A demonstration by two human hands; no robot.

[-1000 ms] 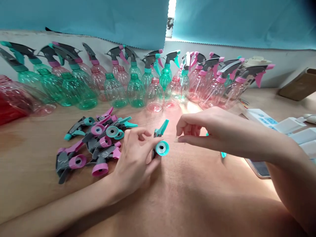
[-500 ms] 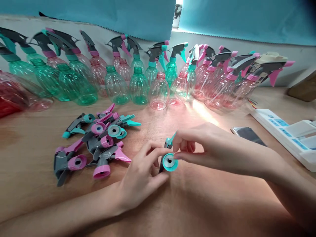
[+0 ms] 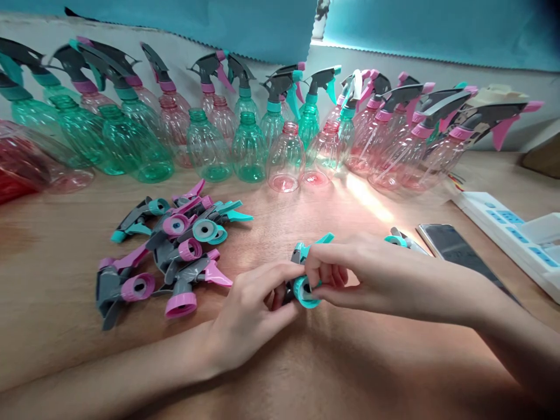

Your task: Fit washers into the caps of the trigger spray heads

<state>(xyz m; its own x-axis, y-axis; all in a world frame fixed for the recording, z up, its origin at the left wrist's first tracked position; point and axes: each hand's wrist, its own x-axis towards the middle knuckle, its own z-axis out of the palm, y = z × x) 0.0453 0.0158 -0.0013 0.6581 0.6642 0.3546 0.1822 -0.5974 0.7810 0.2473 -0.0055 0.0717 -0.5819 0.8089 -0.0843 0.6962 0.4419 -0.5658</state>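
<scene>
My left hand (image 3: 254, 315) is closed around a spray trigger head (image 3: 301, 254) with a grey body, a teal lever and a teal collar whose mouth faces me. Thumb and forefinger of my right hand (image 3: 345, 274) are pinched together at the collar's mouth. Something pale shows under the thumb there; whether the fingers grip it is hidden. To the left lies a pile of loose trigger heads (image 3: 188, 251), grey with pink or teal collars and levers. Another teal-collared trigger head (image 3: 400, 240) lies beyond my right wrist, partly covered by it.
Rows of clear green bottles (image 3: 137, 154) and pink bottles (image 3: 286, 160) stand along the back, some capped with trigger heads, some open. A phone (image 3: 455, 248) lies at the right beside a white power strip (image 3: 507, 224). Teal cloth (image 3: 219, 26) hangs behind.
My right fingers have moved from the collar's rim onto its mouth, and the collar has tilted. The view has shifted slightly, bringing the trigger head behind my right wrist into sight.
</scene>
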